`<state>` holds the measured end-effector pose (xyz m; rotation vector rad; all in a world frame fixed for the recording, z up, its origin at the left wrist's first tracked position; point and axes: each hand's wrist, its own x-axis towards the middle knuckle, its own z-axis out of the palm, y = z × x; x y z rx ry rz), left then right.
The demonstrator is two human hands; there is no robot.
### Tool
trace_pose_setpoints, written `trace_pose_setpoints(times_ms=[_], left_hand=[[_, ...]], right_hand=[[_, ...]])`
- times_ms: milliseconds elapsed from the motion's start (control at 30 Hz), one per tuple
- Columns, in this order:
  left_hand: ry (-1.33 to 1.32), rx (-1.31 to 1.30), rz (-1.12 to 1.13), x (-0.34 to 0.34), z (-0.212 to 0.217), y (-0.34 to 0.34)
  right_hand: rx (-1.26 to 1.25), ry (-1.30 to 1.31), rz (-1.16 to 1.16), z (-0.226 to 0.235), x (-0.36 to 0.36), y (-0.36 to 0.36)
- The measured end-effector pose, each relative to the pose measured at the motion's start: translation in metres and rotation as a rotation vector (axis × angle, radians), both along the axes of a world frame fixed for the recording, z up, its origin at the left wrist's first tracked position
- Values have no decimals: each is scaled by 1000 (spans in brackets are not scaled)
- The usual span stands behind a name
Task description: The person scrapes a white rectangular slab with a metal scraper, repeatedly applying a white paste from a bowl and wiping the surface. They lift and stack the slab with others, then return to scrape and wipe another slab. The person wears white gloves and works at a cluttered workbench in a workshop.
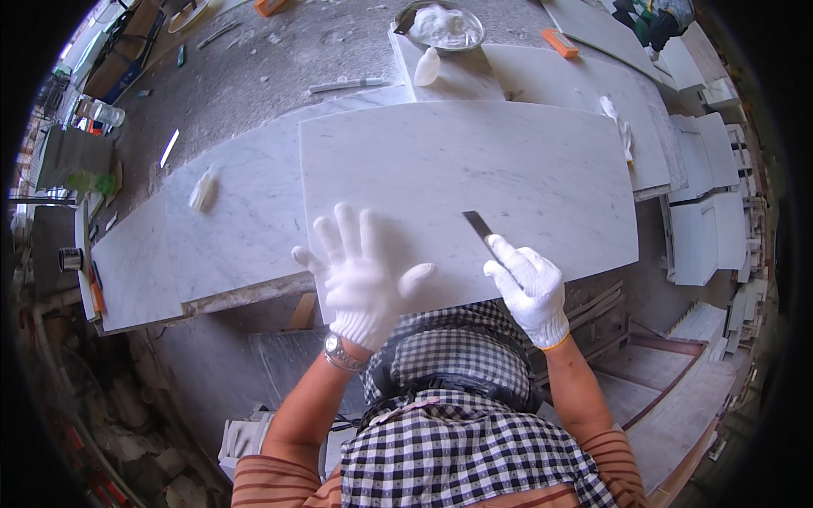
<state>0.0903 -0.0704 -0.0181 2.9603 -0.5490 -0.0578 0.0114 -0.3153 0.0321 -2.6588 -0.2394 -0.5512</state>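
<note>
Nearest, both hands wear white knit gloves. The left hand (362, 273) is spread wide, fingers splayed, palm down over the near edge of the white marble slab (474, 178); whether it presses on the stone or hovers just above cannot be told. The right hand (531, 286) is closed around a flat dark blade (478, 225), its tip resting on the slab near that same edge; the handle is hidden inside the glove. A checked cloth covers the slab's near edge between the forearms. Farther off, at the desk's far edge, a metal bowl (440, 25) holds white paste, its contents hard to make out.
</note>
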Motion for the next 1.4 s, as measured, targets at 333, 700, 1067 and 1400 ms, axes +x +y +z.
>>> trace_pose_setpoints(times_ms=[333, 700, 1067, 1400], left_hand=[[21, 57, 22, -10, 3, 3], [2, -109, 65, -3, 9, -14], [83, 8, -87, -23, 11, 19], [10, -73, -160, -31, 1, -12]], right_hand=[[259, 13, -216, -19, 1, -11], [238, -65, -198, -25, 2, -12], [209, -87, -194, -25, 1, -11], [219, -76, -218, -26, 1, -10]])
